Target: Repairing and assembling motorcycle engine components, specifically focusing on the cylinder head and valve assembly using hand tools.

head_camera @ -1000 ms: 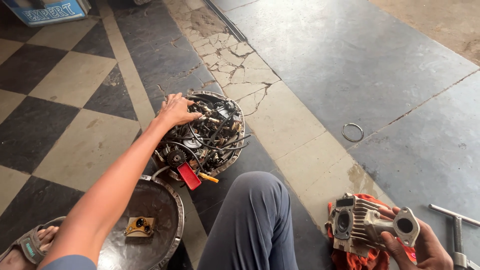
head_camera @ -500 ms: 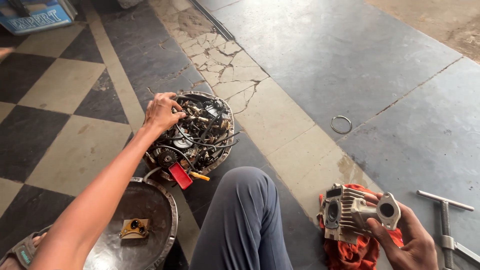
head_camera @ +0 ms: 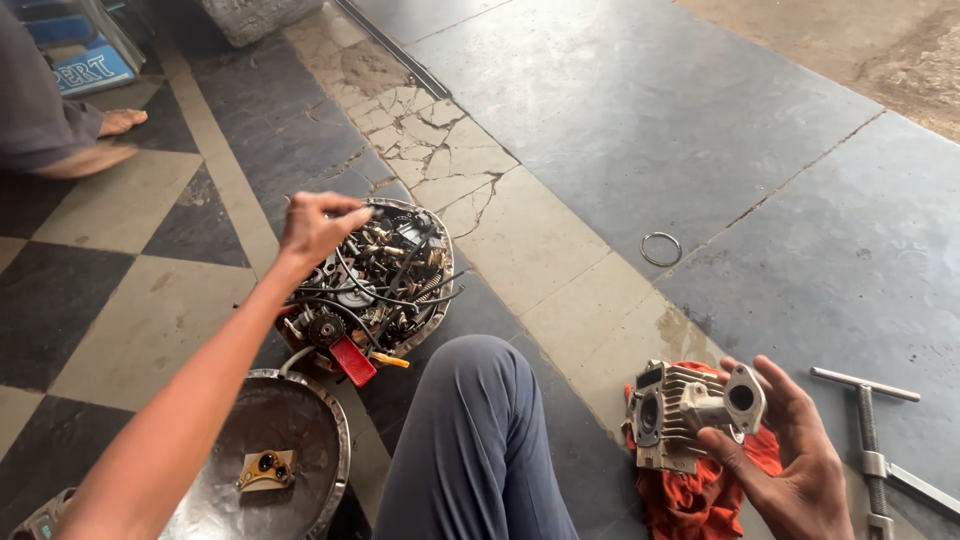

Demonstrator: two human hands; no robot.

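My left hand [head_camera: 316, 226] hovers over a round metal pan [head_camera: 436, 300] piled with small engine parts, wires, springs and a red piece, its fingers pinched together; I cannot tell if something small is between them. My right hand [head_camera: 790, 452] holds a finned metal cylinder head [head_camera: 677, 412] by its flanged port, low at the right above an orange rag [head_camera: 700, 495] on the floor. My knee in grey trousers [head_camera: 470, 440] is between the two hands.
A second round pan [head_camera: 300, 415] with a small brass-coloured gasket plate [head_camera: 265, 468] sits at bottom left. A metal ring [head_camera: 660, 249] lies on the slate floor. A T-handle wrench [head_camera: 870, 430] lies far right. Another person's foot [head_camera: 120, 122] is at top left.
The view shifted so the parts pan and cylinder head sit higher in frame. My left hand lifted slightly off the parts with fingers pinched. My right hand still holds the cylinder head.
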